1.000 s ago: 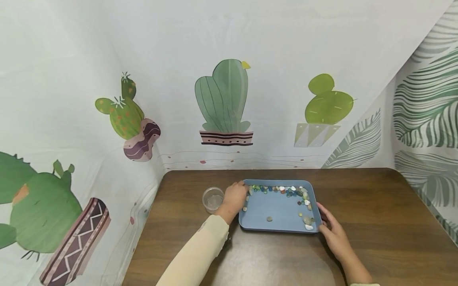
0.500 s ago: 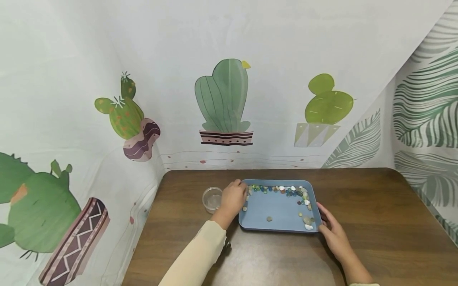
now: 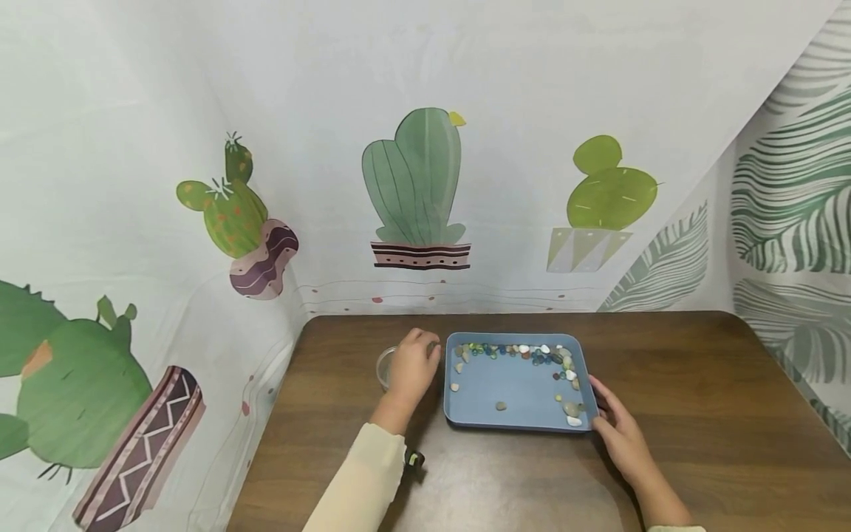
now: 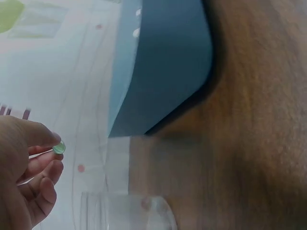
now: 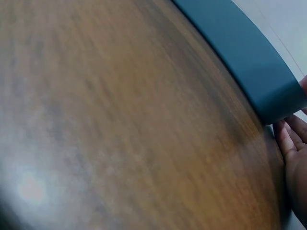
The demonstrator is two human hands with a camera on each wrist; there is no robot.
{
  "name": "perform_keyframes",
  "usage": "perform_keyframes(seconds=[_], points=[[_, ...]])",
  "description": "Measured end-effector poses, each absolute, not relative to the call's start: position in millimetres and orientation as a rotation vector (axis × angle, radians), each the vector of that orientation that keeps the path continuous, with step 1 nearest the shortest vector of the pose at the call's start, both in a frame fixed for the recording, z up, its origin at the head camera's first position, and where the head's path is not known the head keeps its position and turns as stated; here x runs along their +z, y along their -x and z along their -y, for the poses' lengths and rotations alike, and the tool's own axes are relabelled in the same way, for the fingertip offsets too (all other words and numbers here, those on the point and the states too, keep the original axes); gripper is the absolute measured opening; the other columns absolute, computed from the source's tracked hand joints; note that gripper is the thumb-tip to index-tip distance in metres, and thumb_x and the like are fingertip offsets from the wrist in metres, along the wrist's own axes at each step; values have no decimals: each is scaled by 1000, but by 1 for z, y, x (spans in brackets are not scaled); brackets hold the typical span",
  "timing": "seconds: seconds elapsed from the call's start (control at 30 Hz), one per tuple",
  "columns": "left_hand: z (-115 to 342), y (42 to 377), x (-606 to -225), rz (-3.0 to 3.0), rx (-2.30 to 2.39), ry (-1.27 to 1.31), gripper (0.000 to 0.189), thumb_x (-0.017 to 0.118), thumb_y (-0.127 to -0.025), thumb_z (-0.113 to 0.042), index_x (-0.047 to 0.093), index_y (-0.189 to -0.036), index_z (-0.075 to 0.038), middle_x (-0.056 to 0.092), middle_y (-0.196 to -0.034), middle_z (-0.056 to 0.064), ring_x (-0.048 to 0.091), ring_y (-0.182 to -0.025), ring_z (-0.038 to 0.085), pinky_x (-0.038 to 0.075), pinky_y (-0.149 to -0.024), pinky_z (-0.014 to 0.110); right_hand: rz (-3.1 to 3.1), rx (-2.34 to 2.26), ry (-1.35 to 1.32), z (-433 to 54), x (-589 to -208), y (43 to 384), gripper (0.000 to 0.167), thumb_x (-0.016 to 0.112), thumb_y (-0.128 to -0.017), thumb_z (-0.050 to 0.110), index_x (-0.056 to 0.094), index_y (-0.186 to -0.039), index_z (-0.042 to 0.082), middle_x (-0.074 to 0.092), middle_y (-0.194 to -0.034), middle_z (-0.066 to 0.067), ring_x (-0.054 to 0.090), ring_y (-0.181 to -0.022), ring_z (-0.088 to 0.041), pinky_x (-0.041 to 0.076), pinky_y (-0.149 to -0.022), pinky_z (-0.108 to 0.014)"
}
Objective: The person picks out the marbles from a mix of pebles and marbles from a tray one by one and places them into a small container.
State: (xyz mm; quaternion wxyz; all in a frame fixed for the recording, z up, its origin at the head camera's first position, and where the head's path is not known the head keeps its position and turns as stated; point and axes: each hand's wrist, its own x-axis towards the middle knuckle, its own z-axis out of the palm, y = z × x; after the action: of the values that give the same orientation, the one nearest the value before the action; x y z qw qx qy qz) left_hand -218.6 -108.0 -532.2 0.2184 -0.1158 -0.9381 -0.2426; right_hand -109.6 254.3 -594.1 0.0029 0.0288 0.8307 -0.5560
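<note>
A small green glass pebble [image 4: 59,147] is pinched between the thumb and fingers of my left hand [image 3: 411,369], which is above the clear round container [image 3: 382,368] and partly covers it. To its right lies a blue-grey tray [image 3: 515,380] with colored glass pebbles [image 3: 492,350] and smooth stones along its far and side edges. A lone grey stone [image 3: 501,406] sits near the tray's front. My right hand [image 3: 621,436] holds the tray's front right corner, thumb toward the front and fingers at the side wall.
The brown wooden table [image 3: 691,391] meets a white cloth backdrop [image 3: 512,185] printed with cacti at its far edge. A small dark object [image 3: 415,459], probably the wrist camera, shows beside the left sleeve [image 3: 366,473].
My left hand has left the tray's far left corner and moved left over the clear container, taking the green glass pebble. The right hand and tray have stayed in place.
</note>
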Motion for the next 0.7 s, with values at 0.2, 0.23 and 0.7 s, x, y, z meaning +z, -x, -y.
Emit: perform_keyframes(seconds=[0.2,0.23,0.7], points=[[126,210,-526,2543,-737,224,8,77,-87,-13,76,-94,-14,71,-93,0,68,-71,13,55,-61,30,-2620,-1742,-90,-254,-595,111,73,49,-95,-1,27,-161,21,31,-163,-21,34,-118,17,35,-91,1],[129,209,-526,2543,-752,210,7,77,-87,-12,76,-93,-13,71,-93,0,68,-70,12,55,-61,30,-2624,-1742,-86,-254,-596,111,72,49,-95,-1,27,-161,20,31,-163,-21,35,-118,17,36,-91,0],[159,193,-527,2555,-828,77,9,79,-83,-8,76,-92,-9,73,-92,5,65,-67,13,54,-60,28,-2654,-1765,-61,-254,-598,111,69,48,-97,-3,28,-160,15,32,-162,-22,35,-119,17,36,-89,1]])
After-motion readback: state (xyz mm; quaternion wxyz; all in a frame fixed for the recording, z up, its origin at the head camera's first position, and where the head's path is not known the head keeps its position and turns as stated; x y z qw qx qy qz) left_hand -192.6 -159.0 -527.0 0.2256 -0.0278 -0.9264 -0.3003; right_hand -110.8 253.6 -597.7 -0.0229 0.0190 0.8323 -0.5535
